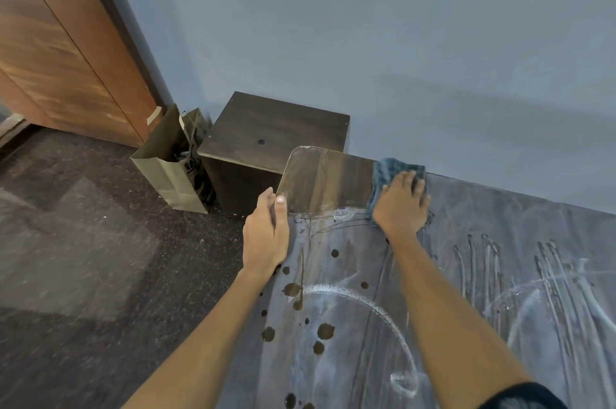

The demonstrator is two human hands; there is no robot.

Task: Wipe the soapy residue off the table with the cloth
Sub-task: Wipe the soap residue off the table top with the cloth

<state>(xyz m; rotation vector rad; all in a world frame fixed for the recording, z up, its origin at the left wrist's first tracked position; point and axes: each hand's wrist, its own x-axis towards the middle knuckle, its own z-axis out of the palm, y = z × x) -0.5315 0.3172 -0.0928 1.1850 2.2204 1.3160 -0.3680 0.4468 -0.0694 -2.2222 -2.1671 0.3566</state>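
Head view: the right hand (pixel 401 203) presses its straight fingers (pixel 416 182) flat on the blue cloth (pixel 386 172) at the table (pixel 326 175) far edge, beside white soapy residue (pixel 366 302); the left hand (pixel 265 235) fingers grip the table's left edge

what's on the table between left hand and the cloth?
Head view: only wiped, bare table corner lies between the left hand and the cloth.

Both arms are bare. The left hand (pixel 265 235) and right hand (pixel 401 205) wear nothing. A black sleeve (pixel 523 397) shows.
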